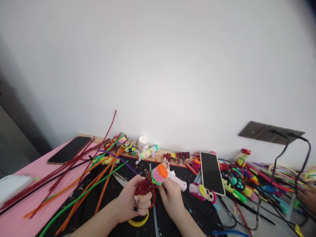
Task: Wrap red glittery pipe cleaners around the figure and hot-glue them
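My left hand (134, 199) is wrapped round a pipe-cleaner craft piece (145, 185), a dark red glittery roll with green and pink bands and an orange end, tilted up to the right. Close against its right side is my right hand (171, 194), fingers closed in a pinch; what lies between them is hidden. Just behind that hand is a white glue gun (178, 180), partly covered. Scissors (120, 178) with yellow and red handles lie on the black mat (170, 227), partly beneath my left hand.
Long red, orange and green pipe cleaners (81, 197) spread across the left. Phones lie at left (69, 150) and right (212, 172). A white paper cup (143, 143) and small pipe-cleaner figures (149, 152) line the wall. Cables (274, 164) hang from a socket; another person's hand (307, 196) is at far right.
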`<state>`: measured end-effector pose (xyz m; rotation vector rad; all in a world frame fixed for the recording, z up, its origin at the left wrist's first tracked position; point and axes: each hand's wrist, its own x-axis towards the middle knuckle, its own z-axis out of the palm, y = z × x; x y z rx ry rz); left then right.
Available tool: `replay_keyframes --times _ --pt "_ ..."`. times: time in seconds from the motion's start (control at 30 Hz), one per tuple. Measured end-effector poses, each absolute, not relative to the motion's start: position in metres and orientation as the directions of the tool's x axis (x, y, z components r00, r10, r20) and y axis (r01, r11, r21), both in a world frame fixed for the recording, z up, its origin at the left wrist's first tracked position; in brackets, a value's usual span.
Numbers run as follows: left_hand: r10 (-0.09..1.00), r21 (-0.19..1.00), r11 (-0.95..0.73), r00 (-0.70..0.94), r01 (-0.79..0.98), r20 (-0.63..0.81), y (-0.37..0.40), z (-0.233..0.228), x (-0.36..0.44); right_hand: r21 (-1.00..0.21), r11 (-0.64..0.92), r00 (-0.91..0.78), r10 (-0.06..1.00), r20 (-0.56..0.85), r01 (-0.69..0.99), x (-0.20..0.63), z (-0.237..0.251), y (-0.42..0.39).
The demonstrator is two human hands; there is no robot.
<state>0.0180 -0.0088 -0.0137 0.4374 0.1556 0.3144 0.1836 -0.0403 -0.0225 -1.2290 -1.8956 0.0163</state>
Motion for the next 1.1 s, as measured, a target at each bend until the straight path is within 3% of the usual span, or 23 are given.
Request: replay_keyframes --times 1.1 --pt "0.313 0.464 0.852 0.947 -0.245 -0.075 -0.0081 -0.0124 0.0177 -0.439 0.527 -0.146 0.745 0.651 0.728 0.182 -0.0199 -0.0413"
